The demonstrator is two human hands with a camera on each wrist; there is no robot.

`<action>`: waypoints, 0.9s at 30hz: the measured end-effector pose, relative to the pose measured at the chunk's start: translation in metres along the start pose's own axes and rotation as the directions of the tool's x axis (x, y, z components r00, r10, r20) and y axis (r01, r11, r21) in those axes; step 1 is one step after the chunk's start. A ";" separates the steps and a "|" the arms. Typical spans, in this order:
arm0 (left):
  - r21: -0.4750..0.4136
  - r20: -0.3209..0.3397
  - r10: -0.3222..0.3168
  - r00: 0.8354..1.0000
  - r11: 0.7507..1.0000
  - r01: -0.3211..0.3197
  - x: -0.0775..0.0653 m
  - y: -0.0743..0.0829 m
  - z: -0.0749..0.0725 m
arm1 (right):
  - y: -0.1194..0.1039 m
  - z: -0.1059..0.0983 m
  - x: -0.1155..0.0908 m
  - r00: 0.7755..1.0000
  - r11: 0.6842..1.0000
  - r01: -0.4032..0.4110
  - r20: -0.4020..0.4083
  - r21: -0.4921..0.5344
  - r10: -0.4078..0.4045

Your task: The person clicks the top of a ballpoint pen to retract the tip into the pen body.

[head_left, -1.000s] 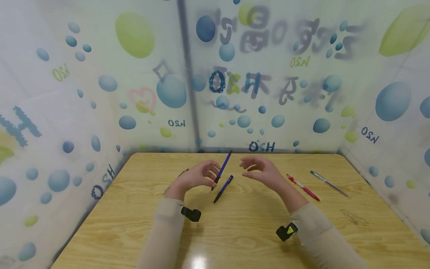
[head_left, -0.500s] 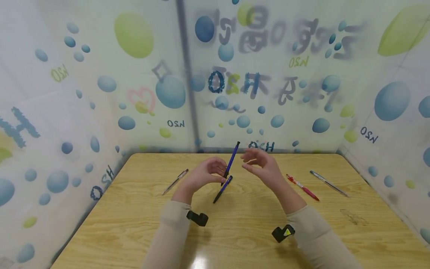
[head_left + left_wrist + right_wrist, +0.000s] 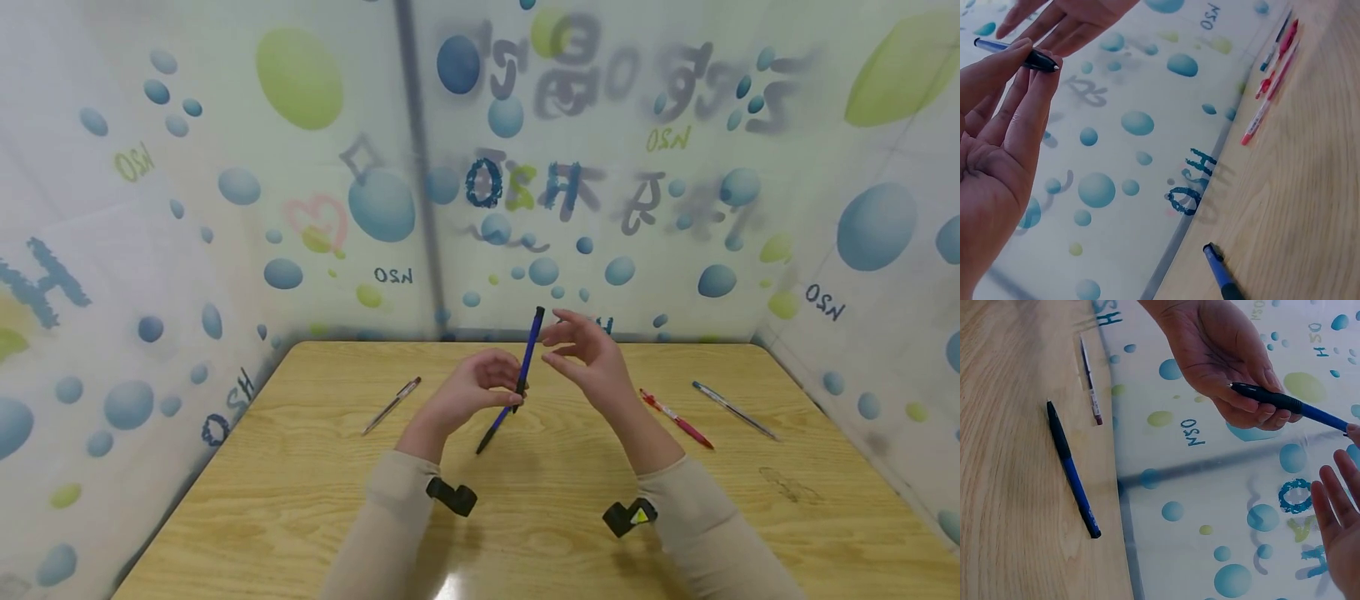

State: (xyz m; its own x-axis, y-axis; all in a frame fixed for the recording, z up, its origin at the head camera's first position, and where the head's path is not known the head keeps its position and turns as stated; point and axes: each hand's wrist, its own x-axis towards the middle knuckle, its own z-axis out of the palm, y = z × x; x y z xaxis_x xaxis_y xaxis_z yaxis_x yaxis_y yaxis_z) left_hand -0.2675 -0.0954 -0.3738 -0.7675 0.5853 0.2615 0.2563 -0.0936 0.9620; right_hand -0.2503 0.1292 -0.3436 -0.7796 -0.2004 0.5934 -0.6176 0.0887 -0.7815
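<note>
In the head view my left hand (image 3: 480, 387) pinches a blue pen (image 3: 530, 350) with a black grip between thumb and fingers, above the table. The pen tilts upright, its bare writing tip downward, as the right wrist view shows. Just right of its upper end is my right hand (image 3: 592, 358), fingers apart and slightly bent. In the right wrist view one of its fingertips overlaps the end of the held pen (image 3: 1322, 417); whether they touch I cannot tell. A similar blue and black pen (image 3: 492, 432) lies on the table below the left hand.
A clear pen with a dark end (image 3: 392, 406) lies left on the wooden table (image 3: 555, 517). To the right lie red and white pens (image 3: 1269, 94) close together and a clear blue-capped pen (image 3: 735, 410). A patterned curtain (image 3: 637, 167) stands behind the table.
My left hand has moved right and slightly up with the blue pen, which now stands steeper and closer to my right hand. My right hand has risen a little.
</note>
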 end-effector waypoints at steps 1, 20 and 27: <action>-0.008 0.007 0.005 1.000 1.000 -0.005 0.001 0.000 0.001 | -0.001 0.000 0.000 1.000 1.000 0.003 -0.001 0.006 -0.003; 0.048 0.067 -0.059 0.996 0.997 0.056 0.004 -0.006 0.022 | -0.005 -0.001 -0.002 0.999 1.000 -0.021 -0.031 0.020 0.022; 0.142 0.083 -0.041 0.996 0.989 0.029 0.003 0.002 0.033 | -0.005 -0.002 -0.002 1.000 1.000 -0.003 -0.021 -0.011 0.002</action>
State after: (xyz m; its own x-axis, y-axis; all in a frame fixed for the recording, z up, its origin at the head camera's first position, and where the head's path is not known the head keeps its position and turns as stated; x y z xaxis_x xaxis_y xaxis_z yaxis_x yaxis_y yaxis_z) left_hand -0.2504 -0.0672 -0.3738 -0.7262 0.6533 0.2140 0.3146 0.0390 0.9484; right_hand -0.2455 0.1309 -0.3406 -0.7830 -0.1793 0.5956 -0.6167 0.0998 -0.7808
